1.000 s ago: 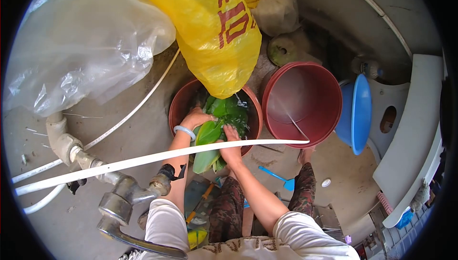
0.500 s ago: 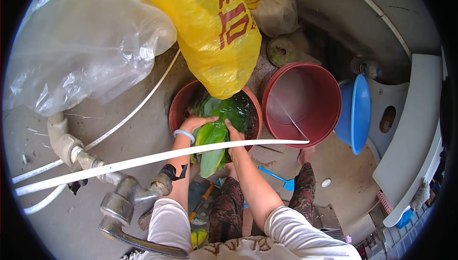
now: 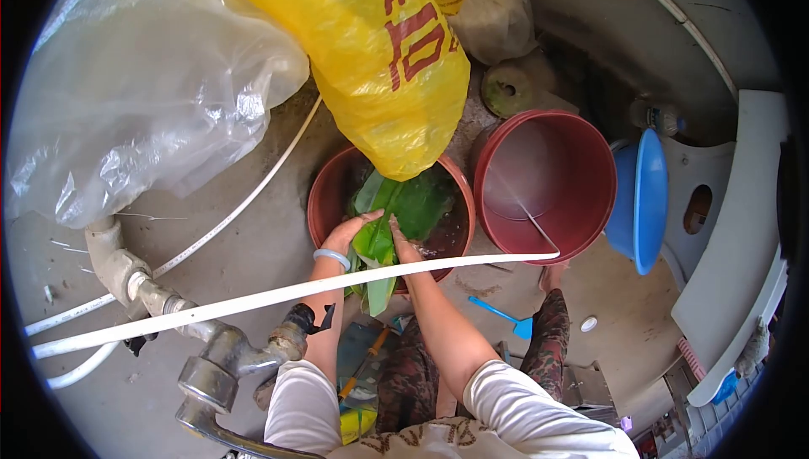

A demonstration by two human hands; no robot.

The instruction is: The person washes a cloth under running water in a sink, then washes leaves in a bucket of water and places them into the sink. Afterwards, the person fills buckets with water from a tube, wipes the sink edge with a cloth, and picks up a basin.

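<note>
Clamped on leaves (image 3: 375,244) from both sides

Gripping with the fingers (image 3: 399,233) of left hand (image 3: 340,236) and right hand (image 3: 407,250), tips near each other on top, undersides hidden. Lying between and beneath the fingers, spread into a bucket (image 3: 320,206) and hanging over its near rim. With a pail (image 3: 583,168) at right, a yellow bag (image 3: 400,122) above, a hose (image 3: 278,295) crossing nearer.

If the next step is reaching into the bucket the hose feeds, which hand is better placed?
Probably the right hand: it is on the side nearer that red bucket. The left hand is farther off, across the green leaves. Both hands hold the leaves.
</note>
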